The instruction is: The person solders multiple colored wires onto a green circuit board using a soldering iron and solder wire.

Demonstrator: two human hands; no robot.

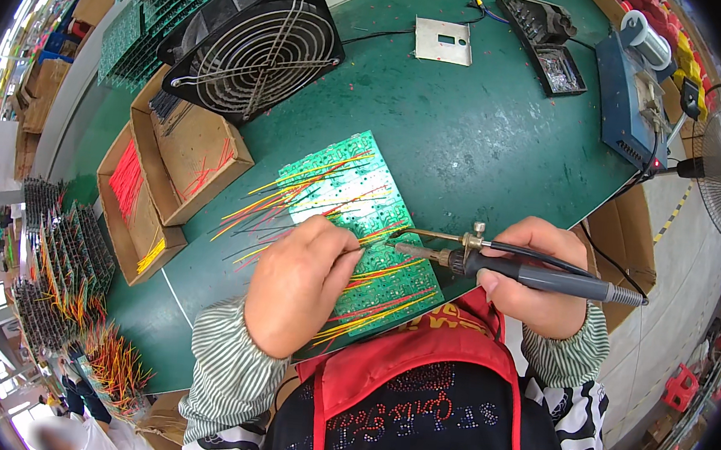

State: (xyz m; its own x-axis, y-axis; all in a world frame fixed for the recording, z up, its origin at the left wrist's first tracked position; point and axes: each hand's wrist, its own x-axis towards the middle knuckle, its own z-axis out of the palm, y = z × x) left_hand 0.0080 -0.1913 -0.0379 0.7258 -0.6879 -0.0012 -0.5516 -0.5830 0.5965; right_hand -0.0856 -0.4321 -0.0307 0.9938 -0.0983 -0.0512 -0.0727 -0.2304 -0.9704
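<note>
A green circuit board panel [396, 211] lies at an angle on the workbench, with rows of red, yellow and black wires [378, 319] across it, many sticking out past its left edge. My left hand [300, 280] rests over the panel's left part, its thumb and fingers pinched on a thin wire at the panel's middle; the fingertips partly hide the wire. My right hand [548, 314] is closed round a grey soldering iron [536, 276]. A thin solder feed tube [437, 235] runs above the iron, and both tips point at the board near my left fingertips.
Left of the panel, cardboard trays [170, 200] hold red, yellow and dark wires. Behind them stands a black fan with a wire grille [264, 54]. A blue solder station [628, 107] sits at the far right, its cable reaching the iron. Wired boards [74, 260] are stacked at left.
</note>
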